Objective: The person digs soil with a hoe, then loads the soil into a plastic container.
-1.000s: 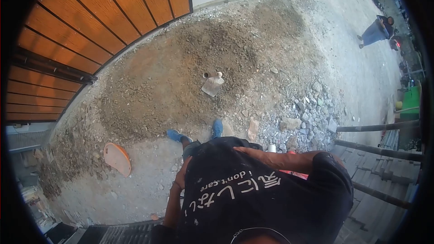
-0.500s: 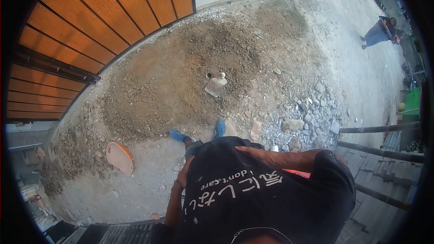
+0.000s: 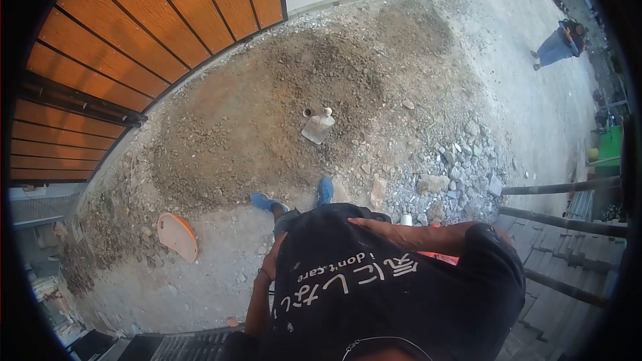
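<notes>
My left hand (image 3: pixel 271 259) rests against the left side of my dark printed shirt (image 3: pixel 374 287). Against the shirt's front, farther right, lies my right hand (image 3: pixel 372 227). Both hands look flat on the cloth with nothing visible in them, though some fingers are partly hidden. My blue shoes (image 3: pixel 326 190) stand at the edge of the brown soil (image 3: pixel 234 120). Beyond them, a flat pale plate-like piece (image 3: pixel 317 129) with a rounded knob lies on the soil, beside a small dark round opening (image 3: pixel 307 113).
An orange-rimmed pan-like object (image 3: pixel 178 236) lies on the left. Orange slatted panels (image 3: pixel 154 20) border the soil. Broken stones (image 3: pixel 461 174) and dark poles (image 3: pixel 562 225) are on the right. A person (image 3: pixel 560 45) stands farther off at the upper right.
The view has shifted very slightly. The distant person appears slightly higher and farther left. My hands stay against the shirt.
</notes>
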### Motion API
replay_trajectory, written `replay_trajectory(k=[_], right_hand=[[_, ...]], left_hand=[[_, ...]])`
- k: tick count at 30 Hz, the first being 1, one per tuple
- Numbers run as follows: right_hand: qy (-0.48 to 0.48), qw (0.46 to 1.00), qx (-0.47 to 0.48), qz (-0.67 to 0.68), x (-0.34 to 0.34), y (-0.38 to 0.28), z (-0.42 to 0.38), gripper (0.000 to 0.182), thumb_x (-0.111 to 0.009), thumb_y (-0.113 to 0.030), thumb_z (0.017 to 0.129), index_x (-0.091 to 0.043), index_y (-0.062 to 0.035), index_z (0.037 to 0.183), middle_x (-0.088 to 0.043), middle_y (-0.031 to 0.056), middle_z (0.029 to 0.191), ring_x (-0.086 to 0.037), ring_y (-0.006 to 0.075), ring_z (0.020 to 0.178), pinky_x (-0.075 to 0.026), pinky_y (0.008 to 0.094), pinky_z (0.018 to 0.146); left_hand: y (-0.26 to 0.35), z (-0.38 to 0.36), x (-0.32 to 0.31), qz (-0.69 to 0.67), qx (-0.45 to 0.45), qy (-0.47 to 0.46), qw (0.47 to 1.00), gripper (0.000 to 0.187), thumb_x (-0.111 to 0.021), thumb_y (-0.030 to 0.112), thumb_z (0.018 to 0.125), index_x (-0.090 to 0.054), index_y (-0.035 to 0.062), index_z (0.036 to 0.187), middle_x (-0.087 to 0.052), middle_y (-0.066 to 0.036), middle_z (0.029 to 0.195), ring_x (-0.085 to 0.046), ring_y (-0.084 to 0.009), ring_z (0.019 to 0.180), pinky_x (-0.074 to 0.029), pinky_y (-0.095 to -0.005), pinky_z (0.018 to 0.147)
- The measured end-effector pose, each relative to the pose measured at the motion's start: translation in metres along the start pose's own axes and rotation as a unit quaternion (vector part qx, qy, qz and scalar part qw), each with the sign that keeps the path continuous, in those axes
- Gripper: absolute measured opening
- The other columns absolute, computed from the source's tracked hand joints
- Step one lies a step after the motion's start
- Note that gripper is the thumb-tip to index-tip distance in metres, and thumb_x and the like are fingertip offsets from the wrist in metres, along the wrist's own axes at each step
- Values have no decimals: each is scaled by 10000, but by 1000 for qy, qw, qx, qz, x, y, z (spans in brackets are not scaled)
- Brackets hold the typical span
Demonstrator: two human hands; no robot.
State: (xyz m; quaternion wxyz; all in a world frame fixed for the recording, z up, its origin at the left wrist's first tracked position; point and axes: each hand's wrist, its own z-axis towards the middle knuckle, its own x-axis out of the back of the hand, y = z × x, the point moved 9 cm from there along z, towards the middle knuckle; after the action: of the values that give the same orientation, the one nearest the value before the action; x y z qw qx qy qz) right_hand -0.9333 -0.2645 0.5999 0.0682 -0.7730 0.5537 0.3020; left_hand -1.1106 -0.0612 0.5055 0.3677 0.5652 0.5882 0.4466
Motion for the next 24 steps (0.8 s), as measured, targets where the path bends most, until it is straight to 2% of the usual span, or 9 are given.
replay_trajectory(k=[2,5,9,15,17,21,24], right_hand=[[-28,999,-11,26,-2,2,2,363,-579,-379,910,-649,-47,1040,-704,93,894,-683,211,686,-588,331,659],[-10,1000,1,13,0,-1,2,360,-575,-377,912,-648,-48,1038,-705,91,888,-683,207,685,-588,326,653],[-8,1000,5,3,-2,-1,-2,357,-576,-375,912,-648,-47,1032,-705,88,883,-683,204,678,-589,324,644],[-13,1000,-7,27,13,3,-2,355,-576,-361,915,-647,-33,1029,-704,92,884,-683,212,665,-593,334,643],[-27,998,5,60,10,2,-6,347,-586,-348,911,-649,-27,1026,-704,102,891,-684,220,677,-594,339,649],[-28,995,-19,93,2,9,-9,340,-596,-336,906,-650,-23,1026,-702,112,899,-687,227,697,-595,356,663],[-44,993,11,105,-4,8,-3,344,-606,-337,899,-649,-21,1027,-701,122,898,-690,236,718,-595,373,679]], left_hand=[[-3,-1,0,-42,-16,6,999,954,-714,360,710,-234,-34,1434,-241,-229,1491,-209,-309,1408,-173,-362,1143],[-13,-3,-1,-48,14,14,999,983,-733,362,685,-234,-32,1435,-240,-230,1492,-207,-310,1409,-172,-364,1143],[-13,-3,-5,-103,-1,6,995,975,-734,356,682,-245,-30,1433,-241,-229,1492,-204,-309,1410,-173,-369,1143],[41,4,-2,42,-23,9,999,879,-701,332,713,-303,-19,1414,-250,-253,1479,-214,-337,1404,-193,-380,1137],[67,8,-2,151,-58,1,987,814,-666,333,749,-326,-5,1406,-260,-254,1474,-236,-356,1393,-229,-383,1125],[73,11,11,159,-41,14,986,745,-625,338,792,-342,21,1404,-274,-238,1473,-273,-361,1376,-271,-380,1107],[74,19,26,182,-18,-12,983,699,-594,330,825,-339,57,1415,-274,-221,1479,-299,-356,1364,-293,-378,1097]])
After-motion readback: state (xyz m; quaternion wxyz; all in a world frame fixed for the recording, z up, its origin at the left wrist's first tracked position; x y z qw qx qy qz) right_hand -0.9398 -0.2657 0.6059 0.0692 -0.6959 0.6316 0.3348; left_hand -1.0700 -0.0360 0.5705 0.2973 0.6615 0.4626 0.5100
